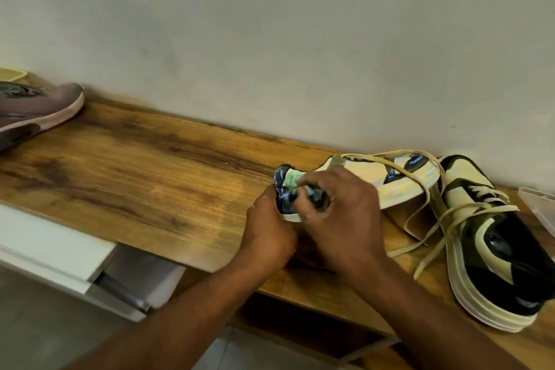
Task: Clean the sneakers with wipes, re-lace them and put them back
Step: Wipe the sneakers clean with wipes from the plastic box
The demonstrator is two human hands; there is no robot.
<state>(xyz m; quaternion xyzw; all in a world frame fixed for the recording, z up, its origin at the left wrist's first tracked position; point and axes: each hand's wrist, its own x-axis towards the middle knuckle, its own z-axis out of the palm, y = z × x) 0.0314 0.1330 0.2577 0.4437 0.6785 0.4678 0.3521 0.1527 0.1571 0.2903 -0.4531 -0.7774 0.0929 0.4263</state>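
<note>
A cream, black and olive sneaker (390, 186) lies on its side on the wooden shelf top (135, 165), near the wall. My left hand (270, 231) grips its near left end from below. My right hand (339, 210) curls over the same end, fingertips pressed on the dark edge beside a pale greenish patch (292, 180). Whether that patch is a wipe I cannot tell. A loose cream lace (420, 189) trails from this shoe across the shelf. The matching second sneaker (492, 249) stands upright to the right, its laces slack.
A mauve sneaker (39, 108) sits at the far left of the shelf. A clear plastic container (537, 204) shows at the right edge. Below the shelf's front edge a white drawer (60, 249) stands pulled out. The wall runs close behind.
</note>
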